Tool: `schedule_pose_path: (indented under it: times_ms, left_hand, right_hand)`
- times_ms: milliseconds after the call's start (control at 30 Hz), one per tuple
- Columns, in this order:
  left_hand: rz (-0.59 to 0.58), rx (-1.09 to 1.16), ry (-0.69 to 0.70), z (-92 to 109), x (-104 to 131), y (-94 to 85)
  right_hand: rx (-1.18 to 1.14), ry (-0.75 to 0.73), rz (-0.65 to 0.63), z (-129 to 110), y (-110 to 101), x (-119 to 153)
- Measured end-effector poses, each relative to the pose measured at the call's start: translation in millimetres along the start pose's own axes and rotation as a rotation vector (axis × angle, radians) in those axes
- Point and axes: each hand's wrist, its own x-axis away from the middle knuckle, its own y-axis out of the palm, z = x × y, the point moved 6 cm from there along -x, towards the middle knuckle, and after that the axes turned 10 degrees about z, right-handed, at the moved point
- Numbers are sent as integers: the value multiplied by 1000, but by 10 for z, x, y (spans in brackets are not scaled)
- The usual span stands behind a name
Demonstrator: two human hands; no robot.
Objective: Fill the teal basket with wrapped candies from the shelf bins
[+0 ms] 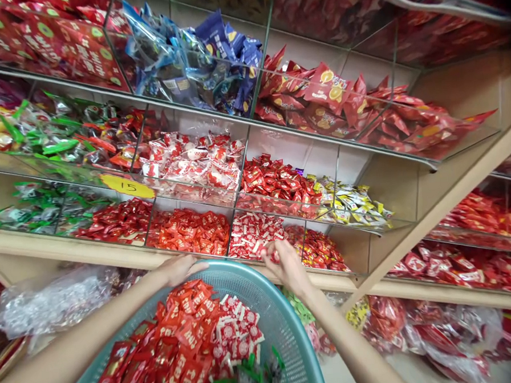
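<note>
My left hand [179, 270] lies along the far left rim of a teal plastic basket [297, 321], fingers stretched out beside the shelf edge. Inside the basket are orange-red wrapped candies [187, 315], darker red packets [118, 358], small red-and-white candies [237, 329] and some dark candies in green-ended wrappers [252, 377]. Just past the right part of the rim, my right hand [285, 261] has its fingers curled together. It is in front of a shelf bin of red-and-white candies [253, 234]; whatever its fingers hold is too small to make out.
Clear-fronted shelf bins rise ahead, holding orange-red candies [189, 232], blue packets [197, 63] and red packets [327, 90]. A yellow tag [127, 187] reads 15. Clear plastic bags [59, 299] lie below at left, bagged goods [451, 330] at lower right. A slanting wooden upright [411, 229] divides the shelves.
</note>
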Motion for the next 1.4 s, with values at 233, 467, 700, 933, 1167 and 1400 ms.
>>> schedule_pose_path:
  times_ms: [233, 467, 700, 933, 1167, 1400]
  left_hand:
    - [6, -30, 11, 21, -3, 1]
    - [7, -75, 32, -37, -19, 51]
    - [57, -50, 34, -32, -13, 37]
    - [60, -62, 58, -40, 3, 31]
    - [81, -73, 52, -39, 3, 30]
    - [72, -52, 39, -37, 6, 19]
  right_hand:
    - [112, -195, -462, -629, 589, 430]
    - [280, -232, -543, -681, 849, 448]
    - [87, -185, -384, -577, 696, 364]
    - [-75, 26, -24, -59, 274, -165]
    - [-63, 165, -28, 366, 485, -363]
    - [-61, 175, -107, 438, 675, -332]
